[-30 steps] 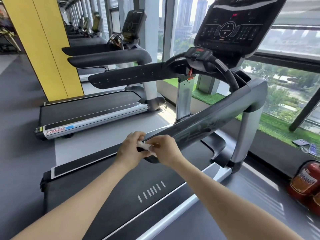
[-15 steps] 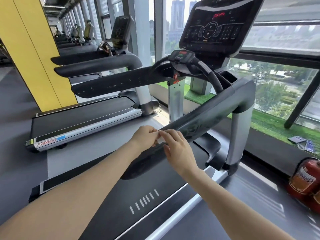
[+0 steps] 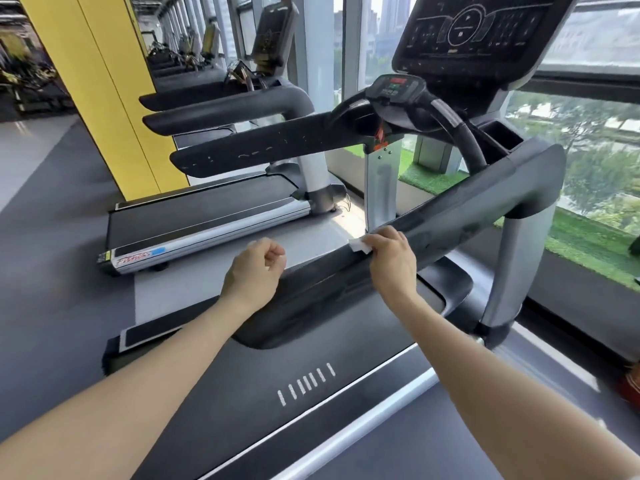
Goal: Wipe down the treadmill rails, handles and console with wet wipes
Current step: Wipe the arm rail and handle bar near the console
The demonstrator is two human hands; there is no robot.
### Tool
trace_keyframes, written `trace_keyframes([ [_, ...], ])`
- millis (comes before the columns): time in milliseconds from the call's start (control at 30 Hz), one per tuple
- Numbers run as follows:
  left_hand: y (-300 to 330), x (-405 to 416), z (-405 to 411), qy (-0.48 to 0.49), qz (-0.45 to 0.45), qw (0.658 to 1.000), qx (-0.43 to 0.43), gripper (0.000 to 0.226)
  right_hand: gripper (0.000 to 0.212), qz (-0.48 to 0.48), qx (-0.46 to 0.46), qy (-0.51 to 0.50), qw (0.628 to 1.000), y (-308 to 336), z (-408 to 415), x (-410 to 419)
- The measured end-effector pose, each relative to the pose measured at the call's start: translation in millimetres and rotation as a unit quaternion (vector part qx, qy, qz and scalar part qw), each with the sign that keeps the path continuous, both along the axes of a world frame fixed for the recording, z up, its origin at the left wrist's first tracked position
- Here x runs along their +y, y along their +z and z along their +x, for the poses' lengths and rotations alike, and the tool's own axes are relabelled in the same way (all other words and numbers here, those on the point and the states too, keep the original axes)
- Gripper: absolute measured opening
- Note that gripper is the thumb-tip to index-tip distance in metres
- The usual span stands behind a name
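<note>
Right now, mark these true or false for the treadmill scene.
1. The right hand holds the white wipe against the near handrail. True.
2. The left hand also grips the wipe. False: it is curled and apart from it, holding nothing.
3. The wipe is on the console. False: it is on the handrail, well below the console.
4. A yellow pillar stands to the left. True.
</note>
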State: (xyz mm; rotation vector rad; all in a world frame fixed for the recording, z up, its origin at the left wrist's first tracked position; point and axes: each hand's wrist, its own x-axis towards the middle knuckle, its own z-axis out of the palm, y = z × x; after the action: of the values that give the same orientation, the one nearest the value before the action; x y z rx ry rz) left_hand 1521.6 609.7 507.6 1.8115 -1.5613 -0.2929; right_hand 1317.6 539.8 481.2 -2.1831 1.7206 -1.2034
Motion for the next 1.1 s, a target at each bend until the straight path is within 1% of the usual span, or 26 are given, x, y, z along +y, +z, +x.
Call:
trace_keyframes([
  [133, -12, 20, 29, 0.02, 0.004, 1.0, 0.001, 0.007, 0.042, -0.03, -0.009, 0.027, 0.999, -12, 38, 36],
  [367, -32, 54, 60, 0.01, 0.02, 0.999, 0.036, 0.014, 0.034, -0.03, 0.01, 0.055, 0.998, -23, 103, 94],
  [467, -41, 65, 71, 0.0, 0.035, 0.997, 0.065, 0.014, 0.036, -0.009, 0.018, 0.114, 0.993, -25, 127, 116],
  [533, -46, 71, 74, -0.011, 0.044, 0.995, 0.087, 0.016, 0.037, 0.021, -0.015, 0.137, 0.99, -19, 131, 119],
  [600, -50, 76, 74, -0.023, 0.051, 0.992, 0.11, 0.019, 0.035, 0.029, -0.06, 0.076, 0.995, -10, 125, 110],
  [667, -52, 81, 73, -0.031, 0.054, 0.988, 0.142, 0.023, 0.037, 0.044, -0.068, -0.004, 0.997, -6, 112, 94],
  [700, -53, 82, 73, -0.033, 0.055, 0.985, 0.157, 0.025, 0.039, 0.045, -0.051, -0.021, 0.997, -7, 108, 90],
  [767, -55, 83, 75, -0.035, 0.055, 0.981, 0.183, 0.028, 0.039, 0.026, -0.003, 0.001, 1.0, -10, 114, 95],
  [833, -56, 84, 77, -0.036, 0.053, 0.975, 0.214, 0.028, 0.03, -0.005, 0.043, 0.063, 0.997, -17, 133, 114],
  [900, -58, 86, 79, -0.043, 0.048, 0.966, 0.25, 0.029, 0.015, -0.033, 0.084, 0.133, 0.987, -26, 149, 131],
  [967, -61, 87, 81, -0.044, 0.047, 0.958, 0.279, 0.034, 0.011, -0.034, 0.103, 0.177, 0.978, -26, 156, 133],
  [1100, -61, 87, 80, -0.018, 0.052, 0.941, 0.333, 0.034, 0.012, -0.051, 0.148, 0.185, 0.97, -15, 162, 116],
])
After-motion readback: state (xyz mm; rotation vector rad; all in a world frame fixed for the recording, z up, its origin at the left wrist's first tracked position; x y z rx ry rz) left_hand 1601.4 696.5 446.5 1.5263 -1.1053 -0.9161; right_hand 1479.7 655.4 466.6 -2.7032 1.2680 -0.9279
